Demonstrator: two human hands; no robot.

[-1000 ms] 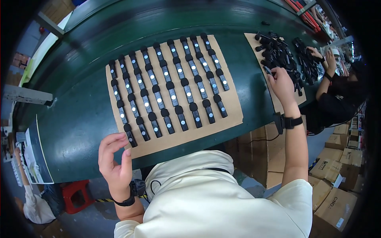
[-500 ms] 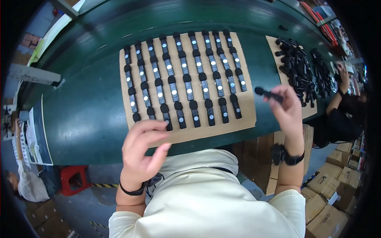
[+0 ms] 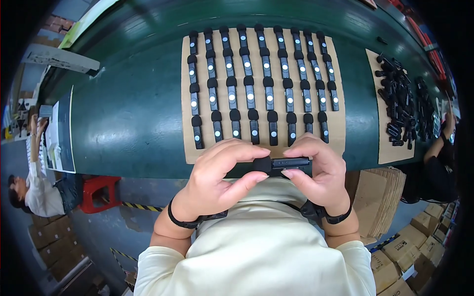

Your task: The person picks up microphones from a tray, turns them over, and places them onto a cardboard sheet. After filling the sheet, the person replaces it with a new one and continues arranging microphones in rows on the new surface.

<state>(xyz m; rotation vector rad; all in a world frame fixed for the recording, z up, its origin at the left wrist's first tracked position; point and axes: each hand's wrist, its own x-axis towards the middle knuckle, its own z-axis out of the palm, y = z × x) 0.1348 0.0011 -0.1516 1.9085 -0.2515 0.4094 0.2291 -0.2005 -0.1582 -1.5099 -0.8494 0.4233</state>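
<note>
Just in front of my waist, a small black clip-on microphone with a foam tip (image 3: 289, 163) lies level between my two hands. The fingers and thumb of my left hand (image 3: 217, 172) pinch its round foam end. My right hand (image 3: 318, 170) grips the slim body at the other end. Beyond my hands, several like microphones (image 3: 250, 96) lie in rows on a cardboard sheet (image 3: 190, 153), foam ends pointing away from me. Most of them show a pale round spot on the body.
To the right, a second cardboard sheet (image 3: 387, 157) bears a heap of black microphones (image 3: 395, 93). More black pieces (image 3: 425, 108) lie beside it, near another person's arm (image 3: 439, 140). A red stool (image 3: 98, 195) and a seated person (image 3: 47, 182) are at left. Cardboard boxes (image 3: 395, 256) stand at lower right.
My right hand has brought the microphone from the right to in front of me. My left hand has moved right and closed on its foam end. The view has shifted.
</note>
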